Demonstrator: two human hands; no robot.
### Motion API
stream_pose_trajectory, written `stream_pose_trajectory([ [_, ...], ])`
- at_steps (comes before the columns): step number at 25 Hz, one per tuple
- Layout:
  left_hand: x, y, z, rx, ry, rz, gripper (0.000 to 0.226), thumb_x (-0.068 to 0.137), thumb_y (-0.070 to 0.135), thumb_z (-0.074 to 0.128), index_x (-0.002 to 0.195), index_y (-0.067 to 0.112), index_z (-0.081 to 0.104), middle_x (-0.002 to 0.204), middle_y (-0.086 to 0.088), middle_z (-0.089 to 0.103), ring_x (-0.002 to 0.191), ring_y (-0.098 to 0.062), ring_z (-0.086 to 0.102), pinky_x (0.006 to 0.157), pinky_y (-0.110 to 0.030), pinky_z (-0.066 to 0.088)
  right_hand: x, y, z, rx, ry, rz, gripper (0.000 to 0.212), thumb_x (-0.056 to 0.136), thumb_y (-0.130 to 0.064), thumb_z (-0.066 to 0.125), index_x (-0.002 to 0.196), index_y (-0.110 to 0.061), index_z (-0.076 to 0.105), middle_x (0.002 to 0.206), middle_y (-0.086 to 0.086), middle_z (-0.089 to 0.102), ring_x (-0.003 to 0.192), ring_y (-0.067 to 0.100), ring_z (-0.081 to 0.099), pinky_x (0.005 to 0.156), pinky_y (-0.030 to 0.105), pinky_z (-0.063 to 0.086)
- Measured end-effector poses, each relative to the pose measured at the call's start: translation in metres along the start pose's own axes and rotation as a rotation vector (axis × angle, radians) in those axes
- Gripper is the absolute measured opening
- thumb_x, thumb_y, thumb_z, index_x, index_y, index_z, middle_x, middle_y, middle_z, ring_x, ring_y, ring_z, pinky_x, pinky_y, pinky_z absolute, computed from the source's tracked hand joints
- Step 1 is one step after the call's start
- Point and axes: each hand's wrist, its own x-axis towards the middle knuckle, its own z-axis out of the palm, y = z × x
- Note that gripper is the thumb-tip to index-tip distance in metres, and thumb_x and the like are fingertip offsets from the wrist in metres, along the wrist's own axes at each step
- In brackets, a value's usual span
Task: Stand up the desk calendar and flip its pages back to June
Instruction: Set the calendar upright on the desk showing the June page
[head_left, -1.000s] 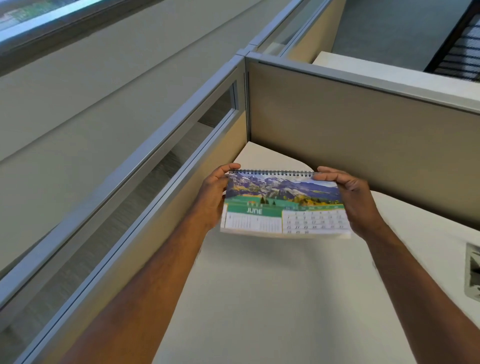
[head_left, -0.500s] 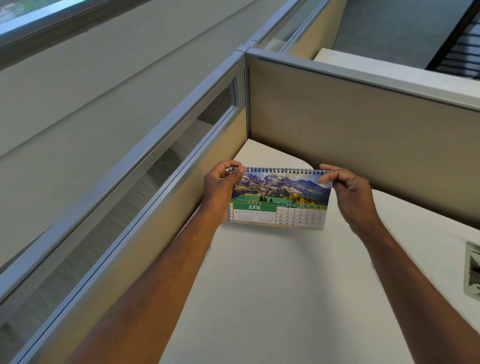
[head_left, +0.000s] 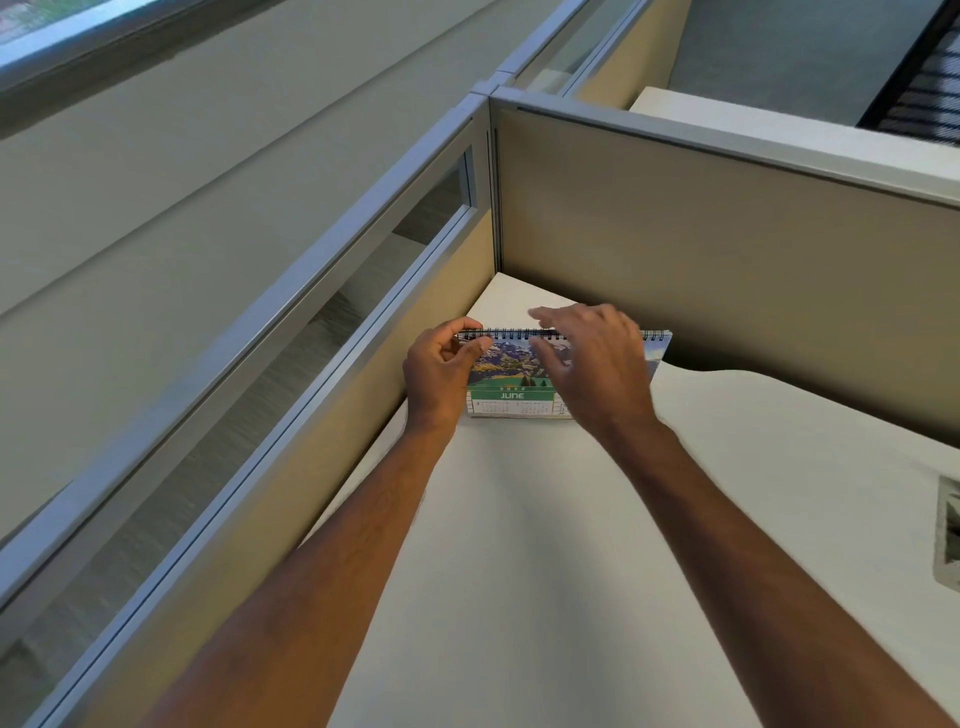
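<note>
The desk calendar stands upright on the white desk in the cubicle corner. Its front page shows a mountain picture above a green band reading JUNE. A black spiral binding runs along its top edge. My left hand pinches the top left corner at the spiral. My right hand is blurred, with fingers spread over the middle of the top edge; it covers the calendar's right half, and whether it touches is unclear.
Beige cubicle partitions with grey metal frames close the corner behind and to the left of the calendar. A glass strip runs along the left partition. A grey cable cutout sits at the desk's right edge.
The calendar went from held tilted in the air to standing farther back on the desk. My right hand left the top right corner and moved left over the spiral.
</note>
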Motion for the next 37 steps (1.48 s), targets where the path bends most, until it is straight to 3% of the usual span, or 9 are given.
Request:
stream_pose_trajectory([
  [7,0.001,-0.003,0.001,0.088,0.011,0.017,0.024,0.094,0.019,0.074,0.118,0.015,0.073,0.112,-0.015,0.073,0.093,-0.024,0.077,0.071,-0.039,0.067,0.012,-0.009,0.015,-0.142,-0.071,-0.028,0.029,0.101,-0.037,0.056,0.126,-0.030,0.068,0.121,-0.004,0.072,0.111,0.024,0.057,0.095,0.042,0.036],
  [15,0.002,-0.002,0.000,0.047,0.003,0.020,0.020,0.092,0.014,0.075,0.112,0.013,0.075,0.108,-0.020,0.073,0.093,-0.028,0.077,0.074,-0.050,0.066,0.004,0.052,-0.022,-0.177,-0.012,0.086,0.024,0.092,-0.049,0.065,0.106,-0.033,0.076,0.105,-0.007,0.077,0.099,0.025,0.061,0.090,0.042,0.034],
  [20,0.002,-0.001,0.001,0.038,0.009,0.012,0.021,0.092,0.013,0.075,0.113,0.012,0.075,0.108,-0.019,0.073,0.093,-0.029,0.077,0.075,-0.049,0.066,-0.008,0.094,-0.034,0.056,-0.008,0.291,0.017,0.090,-0.042,0.068,0.101,-0.032,0.077,0.098,-0.001,0.077,0.090,0.026,0.062,0.074,0.040,0.049],
  [23,0.002,0.001,0.001,0.046,0.005,0.011,0.023,0.092,0.013,0.075,0.115,0.010,0.075,0.108,-0.020,0.073,0.094,-0.029,0.076,0.075,-0.047,0.066,-0.012,0.102,-0.027,0.439,0.027,0.462,0.014,0.091,-0.026,0.072,0.104,-0.023,0.076,0.094,0.000,0.077,0.074,0.012,0.063,0.069,0.030,0.049],
  [25,0.002,0.002,0.000,0.061,-0.002,0.018,0.024,0.093,0.012,0.074,0.117,0.009,0.075,0.110,-0.020,0.072,0.096,-0.028,0.076,0.075,-0.042,0.066,-0.015,0.106,-0.022,0.543,0.057,0.482,0.017,0.092,-0.020,0.071,0.108,-0.018,0.076,0.093,-0.003,0.075,0.070,0.004,0.058,0.073,0.030,0.048],
  [28,0.005,0.000,-0.004,0.122,-0.014,0.045,0.025,0.096,0.012,0.069,0.120,0.012,0.075,0.111,-0.020,0.067,0.099,-0.028,0.074,0.071,-0.029,0.065,-0.020,0.109,-0.018,0.577,0.075,0.456,0.020,0.097,-0.015,0.063,0.113,-0.018,0.075,0.098,-0.001,0.075,0.079,0.012,0.059,0.083,0.044,0.056],
  [32,0.006,-0.001,-0.008,0.157,-0.055,0.057,0.027,0.101,0.010,0.060,0.123,0.014,0.074,0.112,-0.022,0.062,0.101,-0.030,0.072,0.081,-0.047,0.066,-0.024,0.110,-0.014,0.601,0.096,0.429,0.024,0.100,-0.015,0.056,0.114,-0.022,0.073,0.101,0.003,0.075,0.085,0.017,0.061,0.086,0.053,0.056],
  [37,0.004,-0.002,-0.007,0.166,-0.049,0.070,0.028,0.103,0.008,0.056,0.123,0.014,0.074,0.113,-0.023,0.061,0.100,-0.029,0.073,0.079,-0.048,0.066,-0.025,0.111,-0.010,0.567,0.125,0.419,0.024,0.101,-0.014,0.056,0.115,-0.020,0.074,0.098,0.004,0.075,0.082,0.019,0.062,0.086,0.052,0.057],
])
